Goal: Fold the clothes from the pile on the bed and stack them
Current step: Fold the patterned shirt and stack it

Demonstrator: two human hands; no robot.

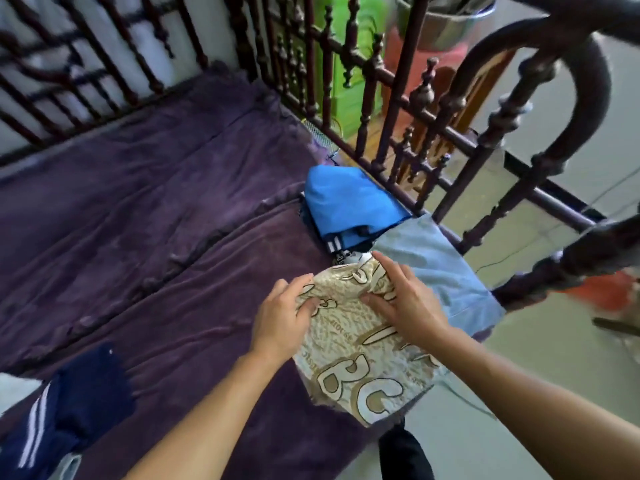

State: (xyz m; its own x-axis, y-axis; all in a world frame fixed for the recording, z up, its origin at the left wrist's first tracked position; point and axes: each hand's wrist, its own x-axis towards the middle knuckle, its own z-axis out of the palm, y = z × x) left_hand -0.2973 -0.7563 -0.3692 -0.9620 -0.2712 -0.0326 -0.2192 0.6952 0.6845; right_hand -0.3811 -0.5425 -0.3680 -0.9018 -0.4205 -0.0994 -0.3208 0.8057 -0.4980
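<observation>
A beige and white printed garment (349, 355) lies at the bed's near right edge, its lower part hanging over the side. My left hand (282, 317) grips its upper left edge with curled fingers. On its upper right part my right hand (403, 299) presses with straight, spread fingers. Just behind, a folded bright blue garment (346, 202) sits on darker striped clothes. A light blue garment (440, 268) lies to the right, partly under the printed one. A navy garment with white stripes (72, 403) lies at the lower left.
The bed is covered by a wrinkled purple blanket (156, 209). A dark carved wooden railing (398, 109) runs along the back and right sides. Beyond it are a green cabinet (346, 64), a metal pot on a red stand and grey floor (540, 368).
</observation>
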